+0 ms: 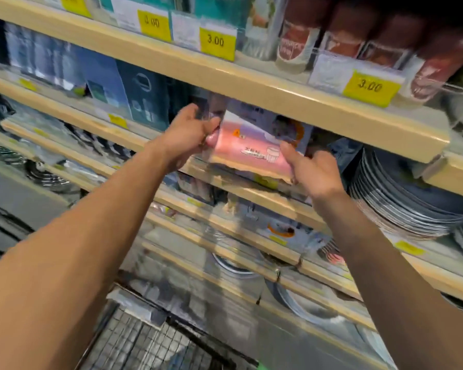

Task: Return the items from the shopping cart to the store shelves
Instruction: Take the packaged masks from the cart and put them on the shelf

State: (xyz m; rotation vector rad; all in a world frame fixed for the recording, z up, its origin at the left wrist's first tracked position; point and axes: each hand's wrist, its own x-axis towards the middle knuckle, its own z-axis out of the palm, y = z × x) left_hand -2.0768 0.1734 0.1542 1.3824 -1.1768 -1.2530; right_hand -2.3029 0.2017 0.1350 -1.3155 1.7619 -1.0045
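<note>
Head view showed a pink box (254,148) partly on the shelf (251,193), under the board above, best slid in level so it clears that board. The left hand (187,134) gripped its left edge and the right hand (313,172) its lower right corner, with the cart (150,343) below.
</note>
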